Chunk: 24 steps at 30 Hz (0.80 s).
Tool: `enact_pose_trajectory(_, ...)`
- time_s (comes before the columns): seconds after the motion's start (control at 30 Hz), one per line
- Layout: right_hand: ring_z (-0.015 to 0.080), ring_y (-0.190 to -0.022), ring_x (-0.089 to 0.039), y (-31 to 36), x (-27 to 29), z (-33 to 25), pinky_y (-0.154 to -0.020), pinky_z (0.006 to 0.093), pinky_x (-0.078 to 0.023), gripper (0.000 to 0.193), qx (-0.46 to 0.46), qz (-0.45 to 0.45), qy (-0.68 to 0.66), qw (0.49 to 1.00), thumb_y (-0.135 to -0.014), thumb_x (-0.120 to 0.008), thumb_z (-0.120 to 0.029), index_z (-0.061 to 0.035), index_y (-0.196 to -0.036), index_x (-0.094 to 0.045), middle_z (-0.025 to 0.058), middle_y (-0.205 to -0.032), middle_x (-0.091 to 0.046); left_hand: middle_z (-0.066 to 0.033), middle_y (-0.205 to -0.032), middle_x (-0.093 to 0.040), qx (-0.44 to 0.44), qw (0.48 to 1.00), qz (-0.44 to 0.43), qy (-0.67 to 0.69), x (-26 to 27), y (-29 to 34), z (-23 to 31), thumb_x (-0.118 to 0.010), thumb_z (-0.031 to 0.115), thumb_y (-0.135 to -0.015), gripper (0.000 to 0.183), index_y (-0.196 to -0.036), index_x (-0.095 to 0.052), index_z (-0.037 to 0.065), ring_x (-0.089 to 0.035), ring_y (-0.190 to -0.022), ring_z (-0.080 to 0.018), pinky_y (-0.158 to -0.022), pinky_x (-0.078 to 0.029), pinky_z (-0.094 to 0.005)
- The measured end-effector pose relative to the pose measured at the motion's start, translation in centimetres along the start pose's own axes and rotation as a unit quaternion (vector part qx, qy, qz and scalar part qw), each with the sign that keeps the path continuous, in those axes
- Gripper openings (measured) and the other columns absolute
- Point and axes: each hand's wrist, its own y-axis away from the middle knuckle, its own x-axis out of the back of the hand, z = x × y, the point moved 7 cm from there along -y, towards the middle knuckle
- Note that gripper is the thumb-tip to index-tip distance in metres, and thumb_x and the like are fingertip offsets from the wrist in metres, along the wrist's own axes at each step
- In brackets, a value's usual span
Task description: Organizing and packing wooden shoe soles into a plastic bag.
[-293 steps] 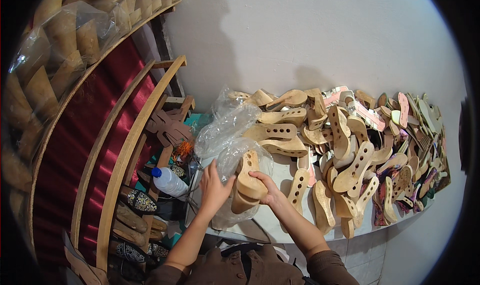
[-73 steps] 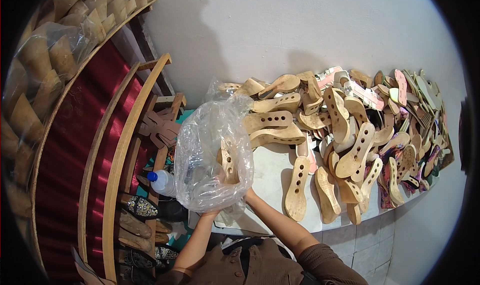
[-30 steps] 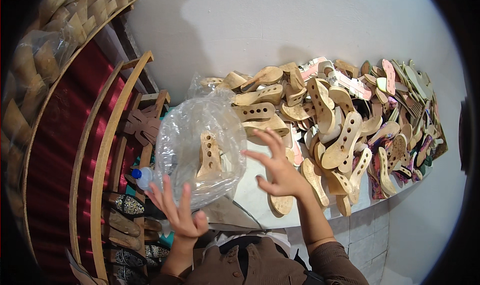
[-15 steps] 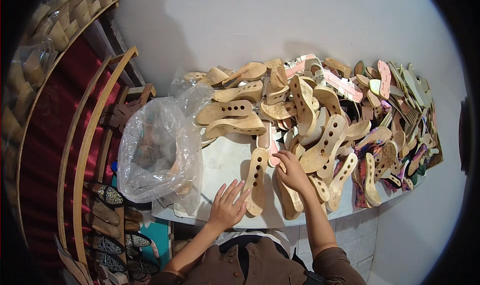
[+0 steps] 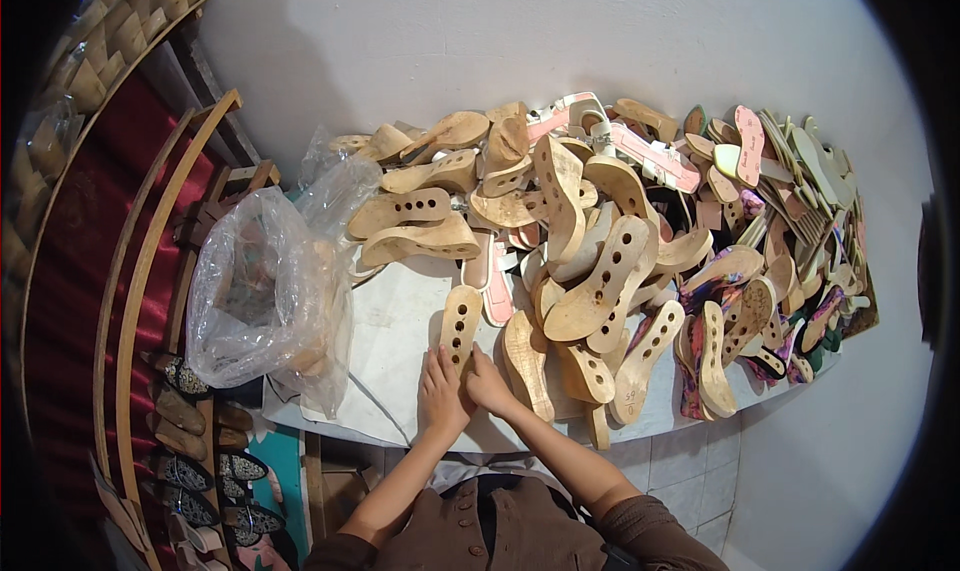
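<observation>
A pale wooden wedge sole [image 5: 461, 321] with a row of dark holes lies near the front of the white-covered table. My left hand [image 5: 441, 396] covers its near end, fingers reaching over the left edge and top. At the right edge of the same sole, my right hand [image 5: 488, 385] is closed, its fingers curled against the wood. The two hands meet, and the sole's near end is hidden under them. Just to the right lies another wooden sole [image 5: 526, 363], untouched. A pink and white strapped sandal [image 5: 497, 296] sits beyond the held sole.
A heap of wooden wedge soles [image 5: 600, 286] spreads across the table's middle and right, mixed with flat insoles [image 5: 810, 161] and patterned pieces. An opened clear plastic bag [image 5: 265, 296] stands at the left. Beyond it are a wooden rack [image 5: 160, 271] and several shoes [image 5: 185, 466].
My right hand has left the heap and come left to the sole. My left hand has moved onto its near end. The whole view has shifted, with the table appearing further left.
</observation>
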Motion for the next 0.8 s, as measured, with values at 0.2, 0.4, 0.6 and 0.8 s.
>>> enact_pose_trajectory(0.2, 0.0285, -0.12, -0.04, 0.0, -2.0, -0.9, -0.101, 0.0314, -0.029, 0.063, 0.051, -0.126, -0.119, 0.984, -0.073, -0.037, 0.005, 0.0072, -0.134, -0.021, 0.0249, -0.127, -0.042, -0.029, -0.13, -0.028, 0.035, 0.996, 0.06, 0.049, 1.9, 0.7, -0.9, -0.065, 0.016, -0.068, 0.089, -0.135, -0.011, -0.008, -0.031, -0.12, -0.0424, -0.101, -0.025, -0.0447)
enact_pose_trajectory(0.4, 0.0373, -0.117, -0.038, 2.7, 1.5, -4.4, -0.101, 0.0384, -0.031, 0.056, 0.19, -0.087, 0.118, 0.971, -0.072, -0.045, 0.002, 0.0018, -0.127, -0.036, 0.0247, -0.125, -0.039, -0.0281, -0.13, -0.028, 0.049, 0.998, 0.034, 0.012, 2.5, 0.8, -2.3, -0.07, 0.016, -0.064, 0.093, -0.136, -0.014, -0.004, -0.03, -0.122, -0.0412, -0.102, -0.026, -0.0438)
enact_pose_trajectory(0.6, 0.039, -0.121, -0.033, 4.2, 7.6, -4.3, -0.101, 0.0426, -0.031, 0.052, 0.213, 0.029, 0.34, 0.916, -0.073, -0.053, -0.005, -0.0025, -0.124, -0.041, 0.0241, -0.128, -0.036, -0.0284, -0.133, -0.027, 0.102, 0.99, 0.093, 0.006, 3.8, 1.6, -3.3, -0.056, 0.027, -0.074, 0.076, -0.134, -0.021, -0.004, -0.028, -0.124, -0.0415, -0.102, -0.025, -0.0448)
enact_pose_trajectory(0.8, 0.0393, -0.125, -0.028, 4.9, 7.8, -0.5, -0.101, 0.0447, -0.03, 0.054, 0.178, 0.028, 0.326, 0.928, -0.074, -0.058, -0.013, -0.006, -0.125, -0.042, 0.0214, -0.134, -0.031, -0.027, -0.134, -0.029, 0.138, 0.979, 0.106, 0.109, 3.7, 3.3, -4.9, -0.049, 0.017, -0.079, 0.061, -0.131, -0.027, -0.006, -0.029, -0.125, -0.039, -0.103, -0.025, -0.0433)
